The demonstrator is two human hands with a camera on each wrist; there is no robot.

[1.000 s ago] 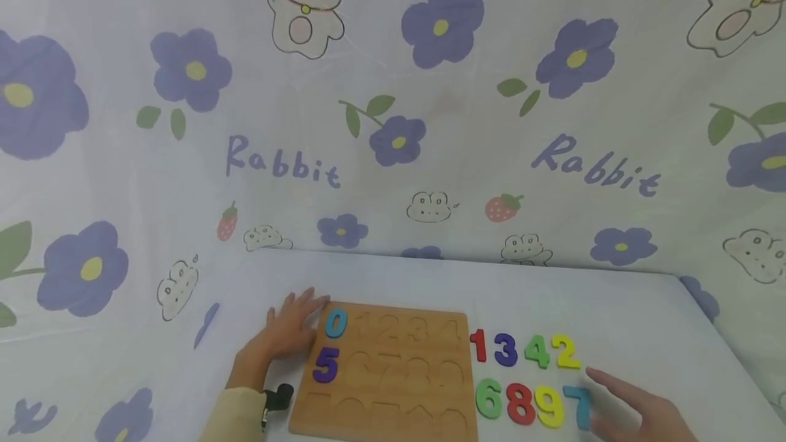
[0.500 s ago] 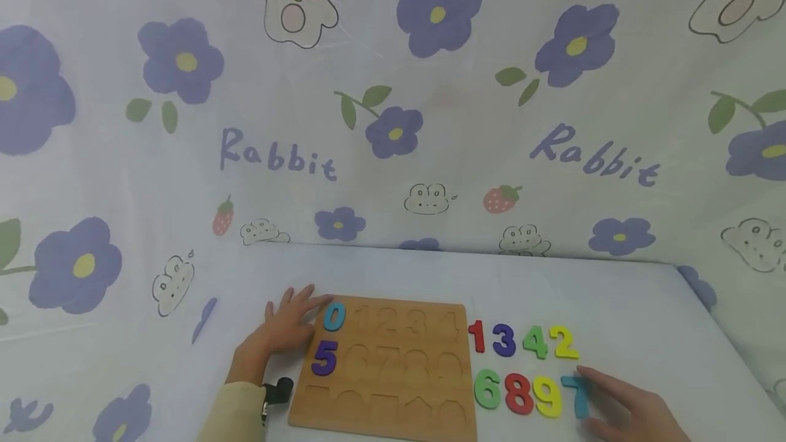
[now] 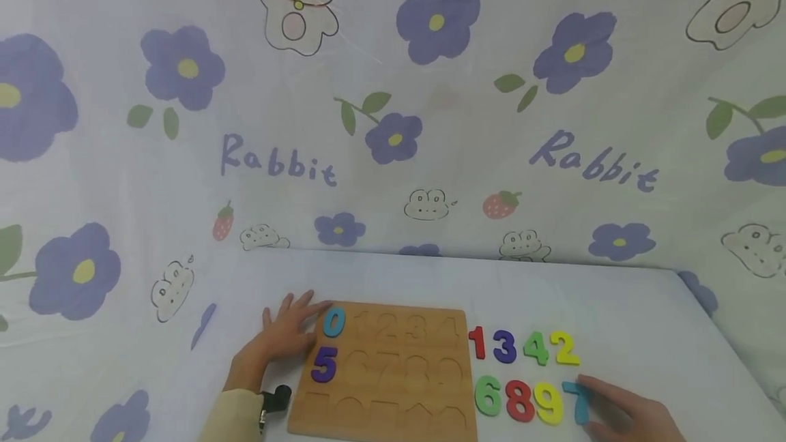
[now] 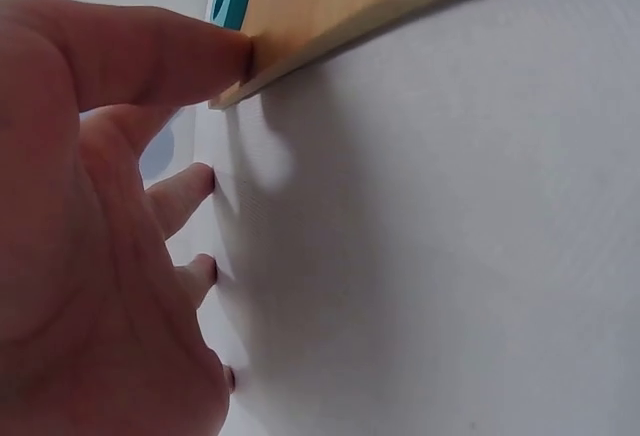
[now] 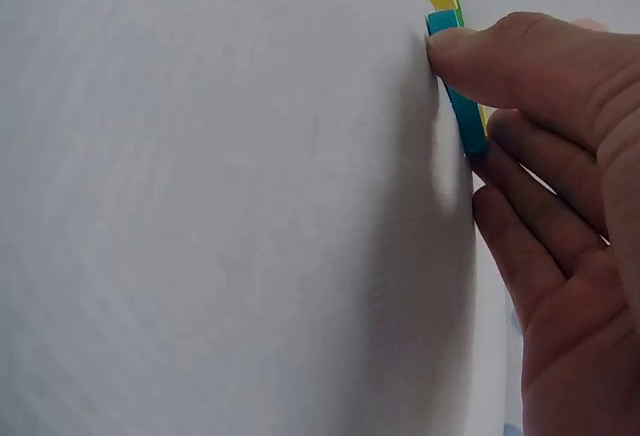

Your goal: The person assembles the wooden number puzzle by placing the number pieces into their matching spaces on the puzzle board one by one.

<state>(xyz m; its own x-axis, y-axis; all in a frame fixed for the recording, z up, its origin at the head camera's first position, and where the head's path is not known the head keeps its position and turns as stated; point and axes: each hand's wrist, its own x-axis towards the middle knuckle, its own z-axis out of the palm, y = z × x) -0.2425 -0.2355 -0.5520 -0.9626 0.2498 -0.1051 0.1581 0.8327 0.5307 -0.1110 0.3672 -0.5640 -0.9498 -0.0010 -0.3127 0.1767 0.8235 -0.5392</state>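
My left hand (image 3: 286, 327) lies spread at the back left corner of the wooden number board (image 3: 399, 387). In the left wrist view its thumb (image 4: 190, 56) touches the board's edge, with the other fingertips down on the white surface. A blue 0 (image 3: 334, 322) and a purple 5 (image 3: 324, 365) sit in the board's left column. My right hand (image 3: 635, 415) pinches the blue number 7 (image 3: 578, 402) at the right end of the front row of loose numbers. The thumb (image 5: 458, 51) is against one end of the 7 in the right wrist view; the index fingertip is hidden there.
Right of the board lie a red 1 (image 3: 477, 342), purple 3 (image 3: 505, 346), green 4 (image 3: 537, 348) and yellow 2 (image 3: 564, 348). In front of them are a green 6 (image 3: 488, 395), red 8 (image 3: 520, 401) and yellow 9 (image 3: 548, 402). A patterned curtain (image 3: 467, 155) hangs behind the table.
My right hand has come in to the left and closed its fingers on the blue 7, which has shifted slightly left. The left hand keeps its place at the board.
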